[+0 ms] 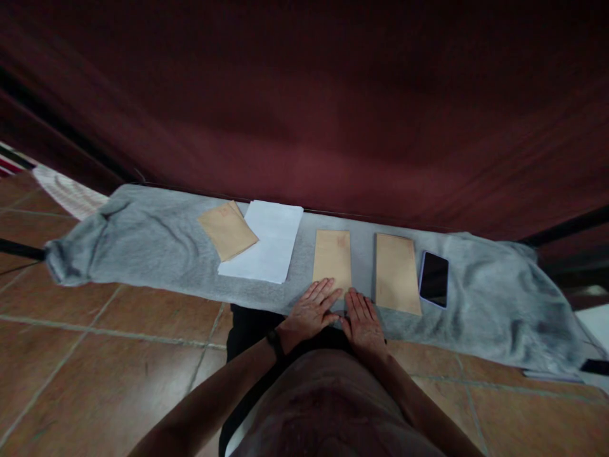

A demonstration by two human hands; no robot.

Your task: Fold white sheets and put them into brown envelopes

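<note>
A brown paper envelope (332,257) lies flat on the grey cloth straight in front of me. My left hand (314,308) rests on its near end, palm down with the fingers stretched out. Beside it, my right hand (363,320) lies flat at the envelope's near right corner, fingers extended and close together; it grips nothing. A stack of similar brown envelopes (396,273) sits just right of my right hand. To the left, more brown envelopes (229,231) lie askew, overlapping a stack of white paper sheets (273,238).
A phone (434,279) with a dark screen lies right of the envelope stack. Grey cloth (143,241) covers the long narrow surface, bunched at both ends. A dark red upright panel (304,127) borders the far edge. Tiled floor (95,368) shows below.
</note>
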